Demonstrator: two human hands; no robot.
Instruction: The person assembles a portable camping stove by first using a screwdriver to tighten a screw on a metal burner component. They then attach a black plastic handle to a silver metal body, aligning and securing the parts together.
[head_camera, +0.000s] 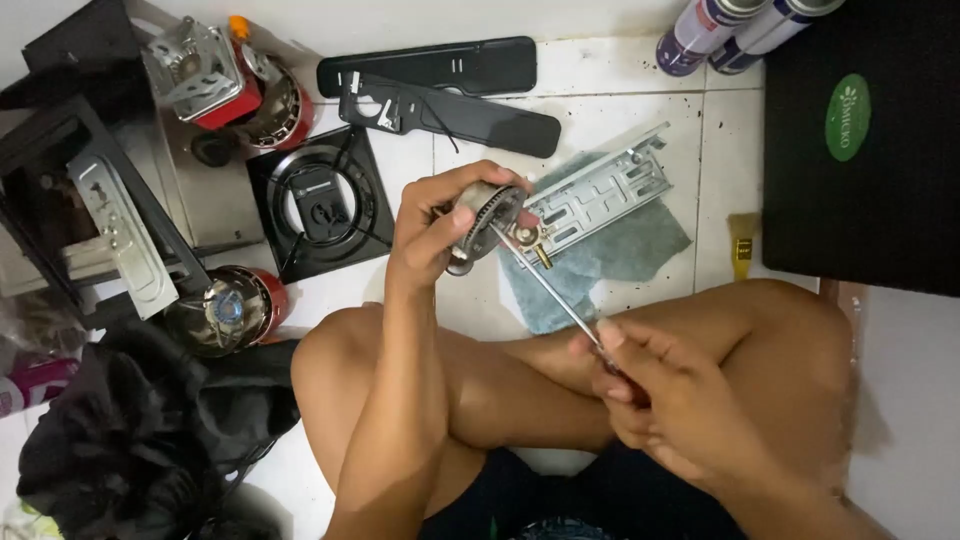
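Nearest me, my right hand (655, 385) is closed around a screwdriver (548, 285), its tip in the round burner head (487, 218) gripped by my left hand (432, 230) above the tiled floor (620, 90).

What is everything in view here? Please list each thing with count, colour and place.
round toothed metal burner head: one, grey, held above the floor
long thin screwdriver: one, silver shaft, tip at the burner head
perforated metal bracket: one, silver, on the cloth
grey-blue cloth: one, on the white tile floor
square black burner plate: one, left of centre
long black plastic panels: two, top centre
red-bodied round burner units: two, at left
spray cans: two, white and purple, top right
black case with green oval label: one, right
black fabric heap: one, lower left
left hand: grips the burner head
right hand: holds the screwdriver handle
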